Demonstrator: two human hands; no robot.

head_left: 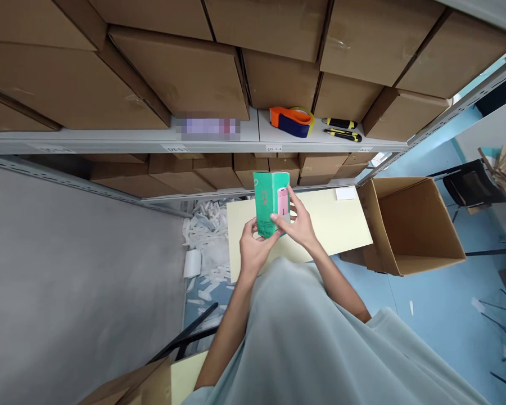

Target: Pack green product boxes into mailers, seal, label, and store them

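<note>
A small green box (265,205) with a pink picture on its right face is held upright between both hands, above a pale yellow board (329,216). My left hand (253,244) grips the box from below at its lower left corner. My right hand (297,220) holds its right side, the thumb across the lower front and the fingers along the right edge. Parts of the fingers are hidden behind the box.
A metal shelf (244,147) packed with brown cartons spans the front, bearing an orange and blue tape dispenser (293,122) and black-yellow cutters (341,135). An open carton (417,225) stands at right. White scraps (211,233) lie at left beside a grey wall (84,270).
</note>
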